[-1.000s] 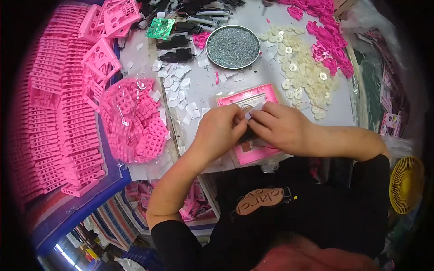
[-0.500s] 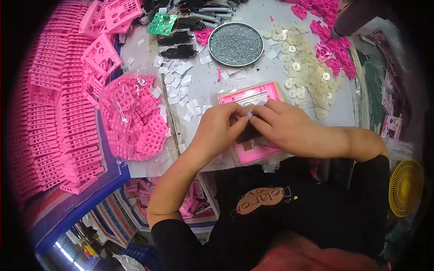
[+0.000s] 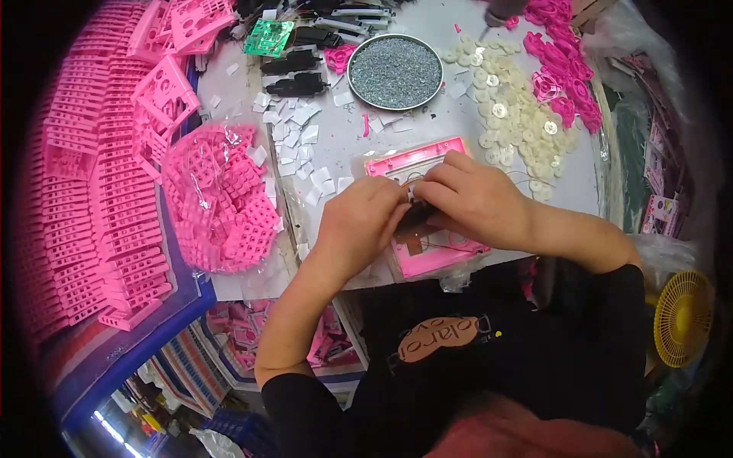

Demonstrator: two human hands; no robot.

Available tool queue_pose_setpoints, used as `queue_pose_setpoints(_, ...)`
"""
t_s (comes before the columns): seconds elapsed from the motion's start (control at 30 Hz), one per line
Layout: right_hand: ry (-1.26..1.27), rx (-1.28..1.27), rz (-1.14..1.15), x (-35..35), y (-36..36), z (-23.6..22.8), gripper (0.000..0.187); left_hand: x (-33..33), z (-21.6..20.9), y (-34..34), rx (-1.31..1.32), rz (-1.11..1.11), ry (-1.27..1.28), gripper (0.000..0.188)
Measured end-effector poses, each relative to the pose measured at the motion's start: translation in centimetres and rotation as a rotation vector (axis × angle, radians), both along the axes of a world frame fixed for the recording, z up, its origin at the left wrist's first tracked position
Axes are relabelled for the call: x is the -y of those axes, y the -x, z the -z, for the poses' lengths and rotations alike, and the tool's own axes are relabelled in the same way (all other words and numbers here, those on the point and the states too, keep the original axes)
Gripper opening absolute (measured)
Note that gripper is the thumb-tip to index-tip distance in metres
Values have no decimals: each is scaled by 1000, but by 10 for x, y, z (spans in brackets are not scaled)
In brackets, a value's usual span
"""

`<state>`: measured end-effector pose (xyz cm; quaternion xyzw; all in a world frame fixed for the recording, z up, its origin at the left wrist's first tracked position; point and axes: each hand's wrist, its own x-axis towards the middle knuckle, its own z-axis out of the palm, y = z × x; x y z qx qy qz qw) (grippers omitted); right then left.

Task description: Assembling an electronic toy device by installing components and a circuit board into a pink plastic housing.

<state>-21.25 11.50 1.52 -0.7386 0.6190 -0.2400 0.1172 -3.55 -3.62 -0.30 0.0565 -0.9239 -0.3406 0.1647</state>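
Note:
A pink plastic casing (image 3: 427, 262) with thin wires lies on the table in front of me. Over its middle is a black part (image 3: 416, 219), with a small white piece (image 3: 412, 196) at its upper end. My left hand (image 3: 360, 219) is closed on the black part's left side, its thumb and fingers bent together. From the right, my right hand (image 3: 479, 200) pinches at the white piece and the top of the black part. Both sets of fingertips meet there and partly hide what they hold.
A round tin (image 3: 395, 72) of small screws stands beyond the casing. White paper squares (image 3: 305, 156) and a bag of pink keypads (image 3: 221, 202) lie left, near stacked pink casings (image 3: 126, 191). Pale discs (image 3: 527, 126) and pink parts (image 3: 561, 69) lie right. A power screwdriver (image 3: 504, 11) hangs above.
The white piece, held up between my fingertips before, is now down against the black part. Both hands have shifted slightly left. The hanging screwdriver has swung left and away.

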Motion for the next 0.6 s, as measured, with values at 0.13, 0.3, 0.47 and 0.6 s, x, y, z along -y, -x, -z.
queue_pose_setpoints(0.13,-13,21,32,4,2,3,45,2,7,-1,50,-48,-350,7)
queue_pose_setpoints(0.3,-44,-37,36,4,0,4,43,2,2,1,94,-75,-481,6)
queue_pose_setpoints(0.47,-74,-26,-4,4,0,1,43,7,-4,4,238,-115,-493,8)
queue_pose_setpoints(0.6,-74,-79,-41,7,1,-1,42,12,-4,7,285,-82,-542,10)
